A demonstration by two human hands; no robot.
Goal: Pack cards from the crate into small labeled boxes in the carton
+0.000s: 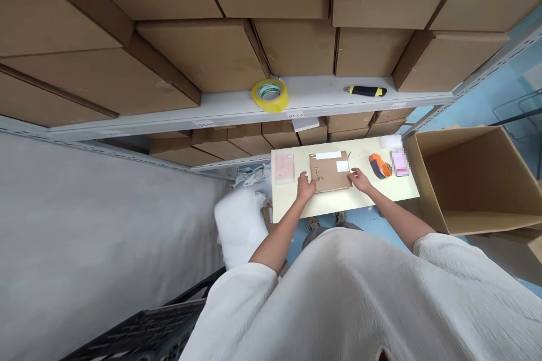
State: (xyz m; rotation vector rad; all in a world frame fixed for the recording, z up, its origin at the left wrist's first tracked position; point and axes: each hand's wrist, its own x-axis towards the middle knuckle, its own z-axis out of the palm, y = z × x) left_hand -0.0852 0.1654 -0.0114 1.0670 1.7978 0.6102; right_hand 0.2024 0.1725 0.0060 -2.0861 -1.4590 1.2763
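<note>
A small brown cardboard parcel (329, 172) with a white label lies on a pale yellow table (339, 203). My left hand (305, 186) grips the parcel's near left corner, fingers curled on its edge. My right hand (361, 179) presses on its near right edge, fingers bent against the cardboard. Both forearms reach out from white sleeves.
On the table lie a pinkish packet (284, 168), an orange tape dispenser (379, 165) and a pink item (398, 162). A large open carton (466, 180) stands right. The shelf above holds a yellow tape roll (270, 94), a yellow-black knife (366, 91) and several brown cartons. White foam wrap (239, 225) lies left.
</note>
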